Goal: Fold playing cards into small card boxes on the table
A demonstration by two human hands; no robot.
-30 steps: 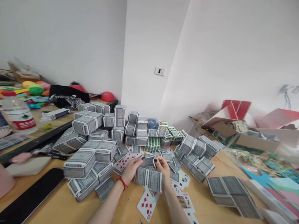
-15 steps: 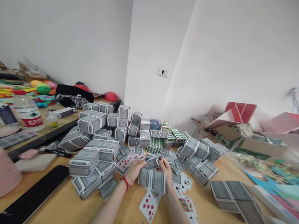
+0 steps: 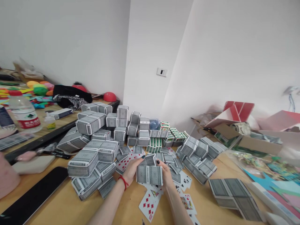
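Between my two hands is a box folded from grey-backed playing cards (image 3: 149, 175), its patterned front facing me and its inside showing behind. My left hand (image 3: 131, 170), with a red cord at the wrist, grips its left side, thumb at the upper edge. My right hand (image 3: 165, 172) closes on the right side, thumb at the far corner. Under the box lies a loose ten of diamonds (image 3: 149, 204); a king card (image 3: 187, 201) rests by my right forearm. Beyond my hands, loose grey-backed cards (image 3: 167, 157) spread over the wooden table (image 3: 117, 207).
Stacked card boxes (image 3: 83, 161) rise on the left, with another stack (image 3: 199, 159) at right. Green card packs (image 3: 155, 144) stand at the back. A joined card piece (image 3: 235, 195) sits at front right. At left are a black phone-like slab (image 3: 37, 195) and a water bottle (image 3: 24, 114).
The card box has turned in my hands, so its front stands more level and its inside shows more. My right thumb has shifted slightly left. The view has moved a little.
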